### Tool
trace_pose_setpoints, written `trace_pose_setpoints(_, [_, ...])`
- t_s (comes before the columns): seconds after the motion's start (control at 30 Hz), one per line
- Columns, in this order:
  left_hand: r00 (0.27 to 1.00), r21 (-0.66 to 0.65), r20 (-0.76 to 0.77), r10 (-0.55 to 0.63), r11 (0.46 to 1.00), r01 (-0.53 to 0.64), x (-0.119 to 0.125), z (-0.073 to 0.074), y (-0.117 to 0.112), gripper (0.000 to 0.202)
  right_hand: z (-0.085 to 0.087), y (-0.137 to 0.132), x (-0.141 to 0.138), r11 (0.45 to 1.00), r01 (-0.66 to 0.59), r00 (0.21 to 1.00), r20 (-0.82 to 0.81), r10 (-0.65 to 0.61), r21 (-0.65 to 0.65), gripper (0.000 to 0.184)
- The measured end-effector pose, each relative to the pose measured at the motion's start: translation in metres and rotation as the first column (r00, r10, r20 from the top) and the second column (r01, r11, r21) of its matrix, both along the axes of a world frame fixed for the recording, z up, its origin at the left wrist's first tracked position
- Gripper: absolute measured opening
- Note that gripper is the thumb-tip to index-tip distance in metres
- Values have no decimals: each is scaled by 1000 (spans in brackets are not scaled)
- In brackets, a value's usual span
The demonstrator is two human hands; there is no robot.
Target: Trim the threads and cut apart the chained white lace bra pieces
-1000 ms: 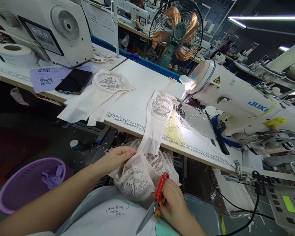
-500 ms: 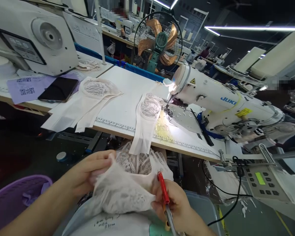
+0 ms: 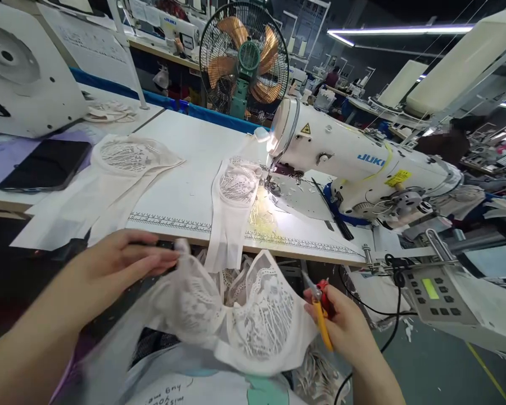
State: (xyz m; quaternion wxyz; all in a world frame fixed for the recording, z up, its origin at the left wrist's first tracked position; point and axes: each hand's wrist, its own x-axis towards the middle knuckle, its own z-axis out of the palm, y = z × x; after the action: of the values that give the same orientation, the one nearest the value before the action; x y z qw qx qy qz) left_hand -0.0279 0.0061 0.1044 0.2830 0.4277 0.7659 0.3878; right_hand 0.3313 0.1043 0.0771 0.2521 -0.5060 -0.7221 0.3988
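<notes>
My left hand point(image 3: 122, 261) pinches the left edge of a white lace bra piece point(image 3: 244, 315), which is spread out over my lap. On the piece's right side, my right hand point(image 3: 341, 320) is closed round red-and-yellow scissors point(image 3: 320, 306) and touches the fabric with its fingertips. A second lace piece point(image 3: 234, 197) lies on the white sewing table point(image 3: 185, 191) and hangs over its front edge, its top under the needle of the white JUKI sewing machine point(image 3: 362, 163).
Another lace piece with long fabric strips point(image 3: 122, 169) lies on the table to the left, beside a black phone point(image 3: 46, 166). A standing fan point(image 3: 244, 56) is behind the table. A control panel point(image 3: 436, 292) hangs at the right. More lace pieces are heaped below the table edge.
The bunched lace piece has been opened out flat between my hands. My right hand moved right, with the scissors turned upward. The view shifted to the right.
</notes>
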Motion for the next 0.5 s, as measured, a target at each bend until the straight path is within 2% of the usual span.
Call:
trace_pose_setpoints(0.07, [979,-18,-168,-112,994,110,0,-1,34,33,-8,9,11,995,68,987,141,-78,73,27])
trace_pose_setpoints(0.1, [930,-30,-344,-129,991,127,0,0,52,31,-11,12,16,991,93,980,167,-107,91,27])
trace_pose_setpoints(0.13, [835,-42,-504,-222,972,233,0,2,71,29,-13,13,19,989,117,976,176,-131,90,25])
trace_pose_setpoints(0.27, [665,-146,-632,-397,904,401,-4,3,148,33,-6,11,13,979,202,965,165,-203,26,27])
trace_pose_setpoints(0.33, [546,-232,-650,-528,822,520,-10,-2,179,39,-1,8,3,978,210,967,143,-210,15,26])
trace_pose_setpoints(0.4, [449,-302,-664,-597,764,570,-17,-10,199,41,1,7,-5,984,179,977,115,-178,5,24])
trace_pose_setpoints(0.5, [353,-344,-705,-615,732,589,-28,-17,202,42,1,11,-11,992,123,988,92,-122,-3,21])
